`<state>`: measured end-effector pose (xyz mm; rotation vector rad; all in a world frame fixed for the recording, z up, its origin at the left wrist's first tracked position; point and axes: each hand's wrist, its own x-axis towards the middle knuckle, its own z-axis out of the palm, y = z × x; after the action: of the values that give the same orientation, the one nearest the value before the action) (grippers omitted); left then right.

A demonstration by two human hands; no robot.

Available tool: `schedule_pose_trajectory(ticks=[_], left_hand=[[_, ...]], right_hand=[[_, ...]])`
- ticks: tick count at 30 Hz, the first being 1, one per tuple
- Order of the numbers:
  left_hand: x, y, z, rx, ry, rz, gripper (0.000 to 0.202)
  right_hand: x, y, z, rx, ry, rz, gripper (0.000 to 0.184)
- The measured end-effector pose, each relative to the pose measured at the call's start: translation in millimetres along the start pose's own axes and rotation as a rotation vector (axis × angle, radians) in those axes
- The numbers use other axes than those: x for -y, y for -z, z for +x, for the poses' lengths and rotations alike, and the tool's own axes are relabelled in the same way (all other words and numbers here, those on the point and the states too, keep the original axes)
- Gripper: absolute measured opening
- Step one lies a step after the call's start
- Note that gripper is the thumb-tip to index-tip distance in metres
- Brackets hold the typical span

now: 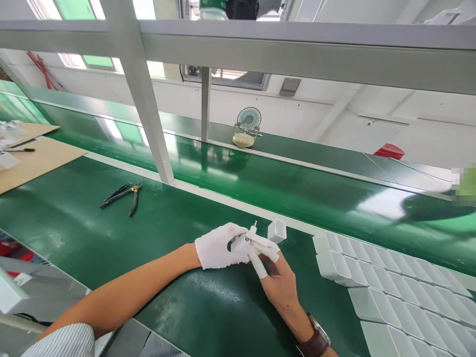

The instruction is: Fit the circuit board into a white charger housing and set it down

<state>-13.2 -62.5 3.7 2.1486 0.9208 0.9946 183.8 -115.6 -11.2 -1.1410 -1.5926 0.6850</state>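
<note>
Small white plug part (pixel 250 240) pinched between fingers of gloved left hand (pixel 217 246) and right hand (pixel 277 277), prongs tilted up-left, just left of upright white housing (pixel 277 231) on green counter (pixel 111 233).

Pliers (pixel 124 194) left of hands (pixel 241 250), casings (pixel 390 277) right (fan (pixel 247 126) behind)

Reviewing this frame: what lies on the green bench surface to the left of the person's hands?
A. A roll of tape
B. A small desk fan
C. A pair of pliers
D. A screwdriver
C. A pair of pliers with dark handles lies open on the green bench, left of the gloved left hand and the right hand, which hold a small white part between them.
</note>
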Motion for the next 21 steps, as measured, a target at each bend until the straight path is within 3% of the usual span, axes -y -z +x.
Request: schedule_pose_trajectory(ticks=[2, 5, 8, 12, 17, 21], left_hand=[[-3.8, 4.3, 2.0, 0.116, 0.068, 0.056, 0.030], [-4.2, 4.9, 5.2, 0.147, 0.214, -0.006, 0.030], [8.6, 8.7, 17.1, 0.020, 0.452, -0.115, 0.038], [40.3, 37.0, 55.0, -0.337, 0.644, -0.063, 0.037], [72.8, 82.2, 95.1, -0.566, 0.723, 0.039, 0.035], [76.7, 89.5, 104.7, -0.643, 0.740, 0.035, 0.041]], right_hand=[[-2.0, 1.3, 0.7, 0.057, 0.199, -0.198, 0.031], [-3.7, 1.9, 1.1, 0.087, 0.354, -0.370, 0.040], [-6.0, 2.7, -0.6, 0.042, 0.441, -0.495, 0.042], [-7.6, 3.2, -5.7, 0.103, 0.589, -0.606, 0.031], [-3.6, 1.3, -9.7, 0.232, 0.697, -0.686, 0.029], [-2.6, 1.5, -8.4, 0.257, 0.713, -0.720, 0.033]])
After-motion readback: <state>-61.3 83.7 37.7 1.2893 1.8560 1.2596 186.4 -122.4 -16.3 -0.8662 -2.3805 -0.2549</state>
